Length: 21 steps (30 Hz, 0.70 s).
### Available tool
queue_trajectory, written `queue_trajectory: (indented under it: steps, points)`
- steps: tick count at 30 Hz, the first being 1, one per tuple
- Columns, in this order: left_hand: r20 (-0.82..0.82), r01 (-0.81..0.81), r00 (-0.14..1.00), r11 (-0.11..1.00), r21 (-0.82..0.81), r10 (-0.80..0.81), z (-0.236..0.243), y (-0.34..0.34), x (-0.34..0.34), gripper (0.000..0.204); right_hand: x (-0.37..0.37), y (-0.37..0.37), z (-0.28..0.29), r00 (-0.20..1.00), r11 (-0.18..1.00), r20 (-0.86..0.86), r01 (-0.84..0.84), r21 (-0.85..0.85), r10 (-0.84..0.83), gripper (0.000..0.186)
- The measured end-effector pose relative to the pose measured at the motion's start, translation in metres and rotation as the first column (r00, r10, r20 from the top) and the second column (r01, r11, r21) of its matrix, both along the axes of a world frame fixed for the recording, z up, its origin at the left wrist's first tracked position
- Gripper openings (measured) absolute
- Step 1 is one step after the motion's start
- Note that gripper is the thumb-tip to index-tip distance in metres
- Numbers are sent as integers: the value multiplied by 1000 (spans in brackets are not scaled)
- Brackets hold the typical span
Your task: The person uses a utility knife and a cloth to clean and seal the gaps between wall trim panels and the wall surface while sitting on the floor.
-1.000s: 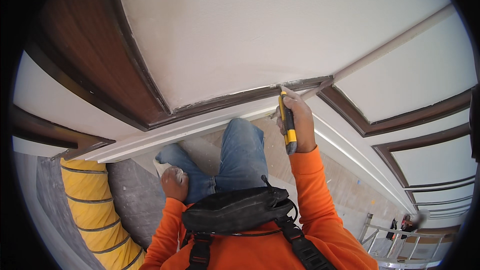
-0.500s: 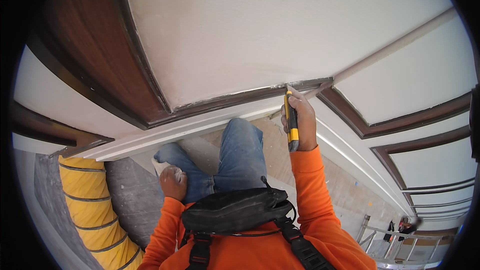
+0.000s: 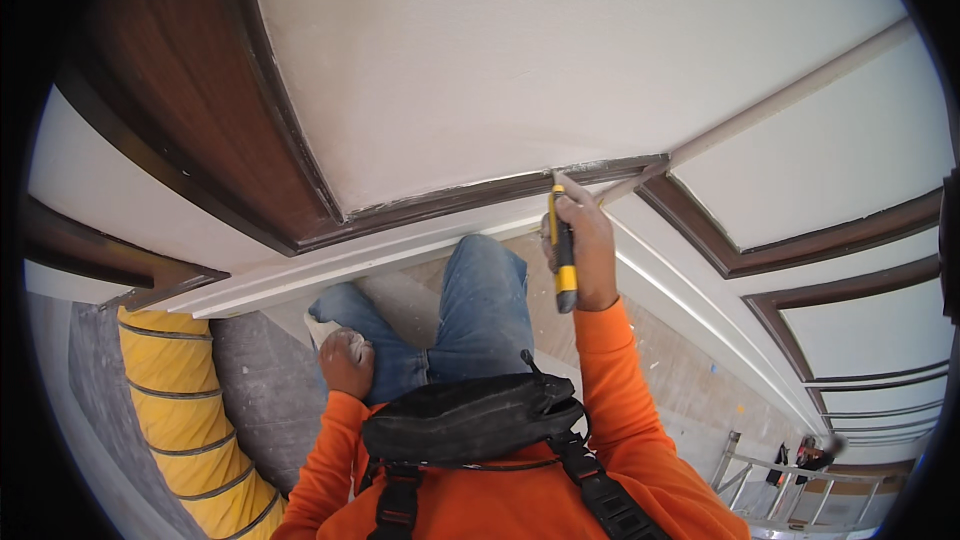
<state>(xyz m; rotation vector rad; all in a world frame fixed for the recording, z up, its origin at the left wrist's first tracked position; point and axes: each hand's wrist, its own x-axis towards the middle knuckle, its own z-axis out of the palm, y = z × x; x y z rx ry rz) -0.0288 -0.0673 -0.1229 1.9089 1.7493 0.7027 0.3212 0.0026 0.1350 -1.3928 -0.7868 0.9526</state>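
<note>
My right hand (image 3: 588,235) is closed around a yellow and black utility knife (image 3: 563,250). The knife's tip end meets the dark brown moulding (image 3: 450,190) along the bottom of the white wall panel (image 3: 520,60). White residue marks the seam there. My left hand (image 3: 348,360) rests by my left knee, its fingers curled on a pale, cloth-like piece (image 3: 320,328) that is mostly hidden. Dusty white patches cover its fingers.
A white baseboard (image 3: 390,258) runs below the moulding. At the left lies a yellow ribbed duct hose (image 3: 180,390) on the grey floor covering (image 3: 255,380). More dark-framed panels (image 3: 840,210) continue to the right. A metal ladder (image 3: 800,500) and a distant person (image 3: 815,457) are at lower right.
My right hand and the utility knife have moved a little left along the moulding, and the knife's angle has shifted slightly. My left hand stays by the knee.
</note>
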Motion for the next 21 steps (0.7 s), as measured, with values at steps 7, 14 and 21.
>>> queue_trajectory:
  steps: [7, 14, 21]
  points:
    - [-11, -6, 1000, 1000, 10, 6, -1, 0, 0, 29, -3, -1, 6, 999, 999, -21, 26, -30, -27, 42]
    - [3, -15, 1000, 999, 52, 15, -3, -1, 0, 28, -8, 0, 4, 992, 999, -117, 45, -10, -45, 41]
    - [-29, 1, 1000, 996, 89, 1, 2, 1, 1, 29, -5, -1, 8, 999, 999, -31, 26, -22, -27, 42]
